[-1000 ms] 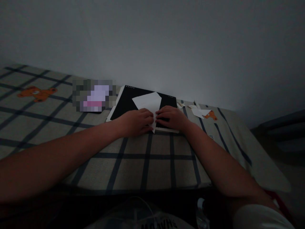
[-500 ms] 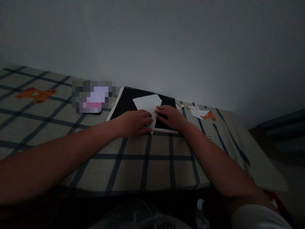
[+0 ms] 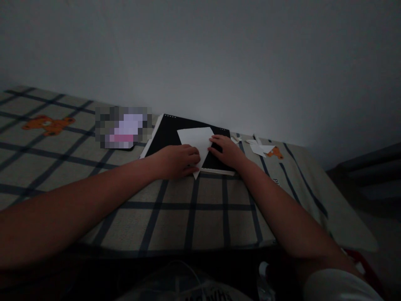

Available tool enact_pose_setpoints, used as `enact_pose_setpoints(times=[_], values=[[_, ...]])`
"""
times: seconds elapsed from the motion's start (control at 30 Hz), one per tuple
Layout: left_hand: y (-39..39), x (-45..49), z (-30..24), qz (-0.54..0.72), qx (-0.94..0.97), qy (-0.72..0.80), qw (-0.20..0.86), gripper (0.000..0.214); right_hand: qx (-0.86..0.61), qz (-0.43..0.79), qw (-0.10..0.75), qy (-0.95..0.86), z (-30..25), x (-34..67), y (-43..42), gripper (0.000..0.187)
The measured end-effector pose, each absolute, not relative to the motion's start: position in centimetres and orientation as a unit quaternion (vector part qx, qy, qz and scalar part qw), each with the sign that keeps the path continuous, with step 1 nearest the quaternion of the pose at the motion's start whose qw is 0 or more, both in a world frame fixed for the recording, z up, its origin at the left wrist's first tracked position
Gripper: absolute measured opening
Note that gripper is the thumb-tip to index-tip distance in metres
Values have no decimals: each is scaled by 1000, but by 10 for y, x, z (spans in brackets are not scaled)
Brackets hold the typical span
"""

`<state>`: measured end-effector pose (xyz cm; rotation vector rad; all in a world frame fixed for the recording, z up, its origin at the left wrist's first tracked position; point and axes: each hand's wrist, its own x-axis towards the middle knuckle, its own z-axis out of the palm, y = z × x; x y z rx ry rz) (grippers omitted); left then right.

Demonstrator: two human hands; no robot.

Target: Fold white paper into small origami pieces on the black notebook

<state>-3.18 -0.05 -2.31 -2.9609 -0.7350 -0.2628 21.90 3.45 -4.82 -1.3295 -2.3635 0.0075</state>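
A folded sheet of white paper (image 3: 194, 137) lies slanted on a black-covered spiral-bound pad (image 3: 163, 136). Its pointed lower end reaches past the pad's near edge. My left hand (image 3: 180, 161) rests over the lower left part of the paper, fingers bent down onto it and thumb near the point. The fingers hide part of the sheet. On the other side, my right hand (image 3: 227, 149) touches the paper's right edge with its fingertips, its fingers and thumb apart.
A phone (image 3: 125, 131), partly pixelated, lies left of the pad. White paper scraps (image 3: 260, 148) lie to the right. A checked cloth (image 3: 175, 221) with orange bear prints covers the table, which meets a wall (image 3: 200, 62) behind. A clear bottle (image 3: 265, 282) is below the near edge.
The paper has turned slightly, its top edge shifting right and nearer me and its lower point left. My right hand has slid a little farther up the paper's edge. My left hand has barely moved.
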Motion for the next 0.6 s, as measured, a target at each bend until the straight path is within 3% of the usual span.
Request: enact_pose_setpoints(times=[0.6], values=[[-1, -32, -21, -76, -965, -251, 22, 27, -474, -54, 188, -858, -40, 222, 36, 32]])
